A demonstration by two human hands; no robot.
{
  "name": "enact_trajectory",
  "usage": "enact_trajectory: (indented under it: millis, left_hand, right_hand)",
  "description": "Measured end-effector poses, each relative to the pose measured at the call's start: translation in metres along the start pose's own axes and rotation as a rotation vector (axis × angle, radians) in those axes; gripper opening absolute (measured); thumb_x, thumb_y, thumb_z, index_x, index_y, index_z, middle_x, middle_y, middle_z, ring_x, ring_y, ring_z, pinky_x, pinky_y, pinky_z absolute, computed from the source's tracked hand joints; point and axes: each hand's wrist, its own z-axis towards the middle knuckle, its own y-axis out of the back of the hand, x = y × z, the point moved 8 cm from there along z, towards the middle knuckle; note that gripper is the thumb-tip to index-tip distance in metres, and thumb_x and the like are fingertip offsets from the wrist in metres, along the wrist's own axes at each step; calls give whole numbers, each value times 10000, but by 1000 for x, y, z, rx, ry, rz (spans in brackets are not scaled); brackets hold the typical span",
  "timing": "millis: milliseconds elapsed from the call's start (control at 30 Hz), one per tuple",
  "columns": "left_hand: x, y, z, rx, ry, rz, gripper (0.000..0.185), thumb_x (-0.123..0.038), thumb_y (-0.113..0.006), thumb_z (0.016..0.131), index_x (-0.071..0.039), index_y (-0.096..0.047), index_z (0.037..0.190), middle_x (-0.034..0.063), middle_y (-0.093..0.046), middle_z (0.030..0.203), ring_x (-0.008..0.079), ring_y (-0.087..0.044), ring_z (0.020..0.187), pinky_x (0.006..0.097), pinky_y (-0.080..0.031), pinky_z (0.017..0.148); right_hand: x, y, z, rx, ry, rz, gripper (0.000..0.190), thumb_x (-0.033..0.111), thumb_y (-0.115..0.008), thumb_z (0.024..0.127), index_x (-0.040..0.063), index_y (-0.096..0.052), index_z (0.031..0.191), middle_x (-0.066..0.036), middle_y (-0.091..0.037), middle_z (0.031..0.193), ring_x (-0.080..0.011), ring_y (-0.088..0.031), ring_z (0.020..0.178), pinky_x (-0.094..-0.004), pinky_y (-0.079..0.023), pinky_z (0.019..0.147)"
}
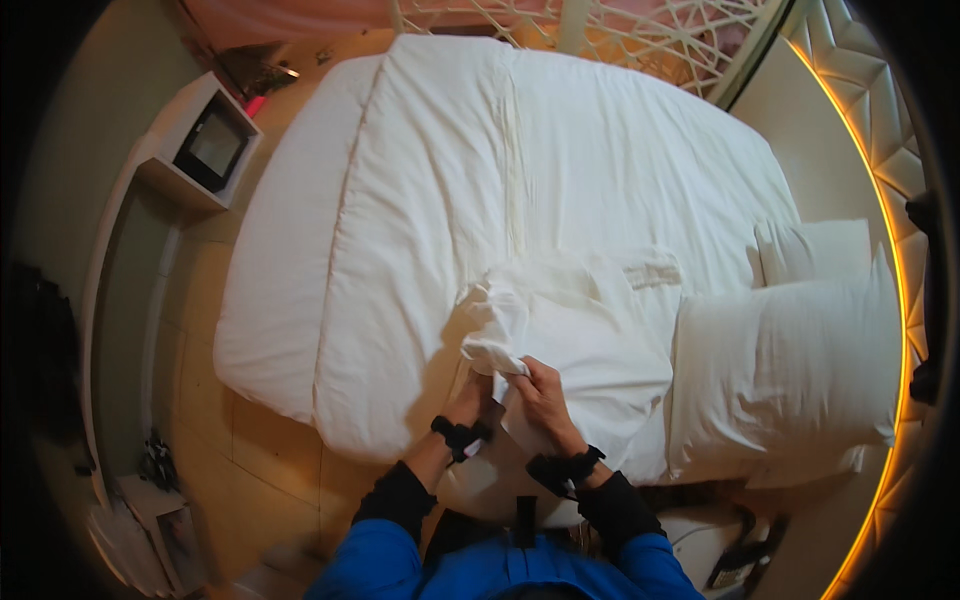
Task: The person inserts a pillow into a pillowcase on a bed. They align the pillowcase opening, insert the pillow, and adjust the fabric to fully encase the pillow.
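Note:
A loose white cloth cover (pixel 592 330), which looks like a pillowcase, lies partly spread over the near side of the bed. My right hand (pixel 546 397) grips its bunched edge between thumb and fingers. Close beside it, my left hand (pixel 472 397) reaches up to the same gathered edge; folds of cloth hide its fingers, so its grip cannot be made out. Under the cover lies a white duvet (pixel 420 225), lightly creased. To the right of the cover, a plump white pillow (pixel 780 375) rests by the headboard.
A second white pillow (pixel 821 251) sits farther back. The padded headboard (pixel 862 97) has a glowing light strip along the right. Tiled floor (pixel 262 435) runs along the left, beside a white shelf unit (pixel 191 157). A white lattice screen (pixel 660 37) stands behind the bed.

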Motion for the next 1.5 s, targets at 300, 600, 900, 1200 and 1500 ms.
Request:
enact_trajectory:
  millis: [300,600,900,1200,1500]
  left_hand:
    - [84,-66,-67,363,445,-1076,311,-259,-449,943,-62,-471,1183,102,-538,1130,225,-533,1030,330,-453,887]
    - [47,1,-82,280,390,-462,448,-336,-377,955,-68,-380,1315,129,-429,1319,270,-428,1188,388,-368,984]
    - [91,1,-114,-31,746,-1360,527,-395,-323,959,-82,-295,1382,124,-318,1425,303,-325,1281,424,-265,1075]
    - [-17,-30,-114,532,227,-1287,742,-562,-397,867,-141,-177,1437,86,-202,1486,299,-198,1350,470,-164,1100]
    - [23,-36,-131,13,930,-1467,713,-523,-427,872,-156,-184,1433,89,-235,1473,279,-261,1329,453,-241,1079]
  right_hand:
    - [20,-30,-19,160,1,125,100,40,-546,852,-29,-577,917,-83,-552,707,-140,-499,675,-263,-425,642]
    - [-8,-57,-67,357,-186,224,178,48,-566,830,-23,-589,992,-115,-586,747,-186,-538,668,-284,-449,652]
    - [-25,61,-155,75,-488,468,200,160,-568,881,-16,-652,841,-67,-624,722,-118,-579,661,-235,-462,619]
    - [-103,6,-229,409,-709,541,429,381,-620,837,4,-637,1040,-92,-673,916,-154,-628,840,-257,-493,695]
    - [-79,32,-117,-358,-373,1576,887,461,-764,657,62,-361,1340,-110,-451,1337,-303,-394,1237,-469,-284,1071]
